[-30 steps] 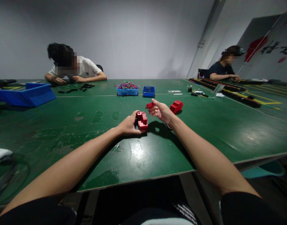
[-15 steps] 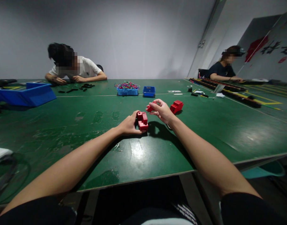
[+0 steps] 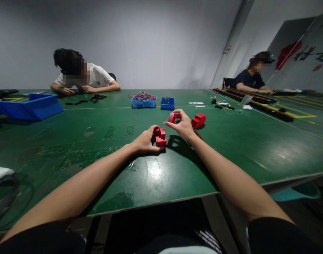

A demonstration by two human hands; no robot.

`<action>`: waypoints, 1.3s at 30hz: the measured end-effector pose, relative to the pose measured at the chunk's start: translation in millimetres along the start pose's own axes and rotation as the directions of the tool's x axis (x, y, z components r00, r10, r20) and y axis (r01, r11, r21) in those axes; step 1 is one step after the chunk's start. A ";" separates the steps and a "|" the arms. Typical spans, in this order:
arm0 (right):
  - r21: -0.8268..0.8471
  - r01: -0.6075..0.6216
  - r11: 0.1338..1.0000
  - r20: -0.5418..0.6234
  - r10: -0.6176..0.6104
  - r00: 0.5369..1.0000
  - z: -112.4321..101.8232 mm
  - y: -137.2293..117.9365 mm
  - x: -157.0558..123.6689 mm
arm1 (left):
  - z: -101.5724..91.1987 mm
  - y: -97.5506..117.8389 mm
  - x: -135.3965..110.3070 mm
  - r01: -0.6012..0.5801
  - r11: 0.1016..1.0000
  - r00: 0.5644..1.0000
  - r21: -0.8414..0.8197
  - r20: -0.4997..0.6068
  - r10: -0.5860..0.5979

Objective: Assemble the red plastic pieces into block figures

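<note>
A stepped red block [image 3: 160, 137] stands on the green table, and my left hand [image 3: 147, 140] is closed around its left side, thumb at the near edge. Just beyond it, raised above the table, my right hand [image 3: 182, 125] pinches a smaller red piece [image 3: 172, 118] between thumb and fingers. The two red pieces are apart. To the right of my right hand lies another red block [image 3: 198, 120], untouched. Something dark and narrow [image 3: 197, 134] shows partly behind my right wrist; I cannot make out what it is.
Beyond my hands stand a blue tray heaped with coloured wires [image 3: 143, 102] and a small blue bin [image 3: 167, 103]. A large blue bin [image 3: 31, 107] is at the left. Small black parts [image 3: 98, 97] lie before one person; another sits by long dark strips [image 3: 256, 100] at the right.
My right hand has turned, so the small red piece now shows more upright between its fingers. The left hand and its block have hardly moved.
</note>
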State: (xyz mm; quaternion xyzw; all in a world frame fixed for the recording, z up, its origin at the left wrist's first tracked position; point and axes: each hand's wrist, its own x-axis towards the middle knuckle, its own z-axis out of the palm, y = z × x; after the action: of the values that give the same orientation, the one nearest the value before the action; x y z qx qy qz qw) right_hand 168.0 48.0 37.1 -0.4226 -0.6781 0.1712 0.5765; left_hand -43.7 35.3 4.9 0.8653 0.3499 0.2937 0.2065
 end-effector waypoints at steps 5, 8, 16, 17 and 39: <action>0.009 0.053 0.999 0.100 -0.054 0.994 0.7 -5.2 -2.9 | 0.0 -0.1 -0.4 -0.011 1.000 1.000 -0.008 0.001 0.011; -0.005 0.070 0.998 0.122 -0.069 0.990 1.2 -5.2 -4.0 | 0.2 -0.4 -0.8 -0.011 1.000 1.000 0.010 0.010 0.011; -0.097 0.151 0.984 0.090 -0.142 0.986 -0.1 -3.7 -2.0 | -1.2 3.8 -1.1 -0.009 1.000 1.000 0.029 0.018 0.008; -0.106 0.152 0.983 0.086 -0.143 0.986 -0.1 -3.6 -1.9 | -1.5 4.1 -1.1 -0.008 1.000 1.000 0.029 0.021 0.007; 0.141 -0.055 0.989 0.110 0.039 0.993 1.9 -1.2 1.0 | -0.4 -2.7 -1.0 -0.035 0.999 0.999 0.030 0.019 0.035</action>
State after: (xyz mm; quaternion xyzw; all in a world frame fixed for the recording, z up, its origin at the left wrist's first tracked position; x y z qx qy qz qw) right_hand 165.8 48.5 38.0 -0.3862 -0.6837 0.2555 0.5640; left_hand -45.9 36.5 3.3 0.8770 0.3371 0.2838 0.1916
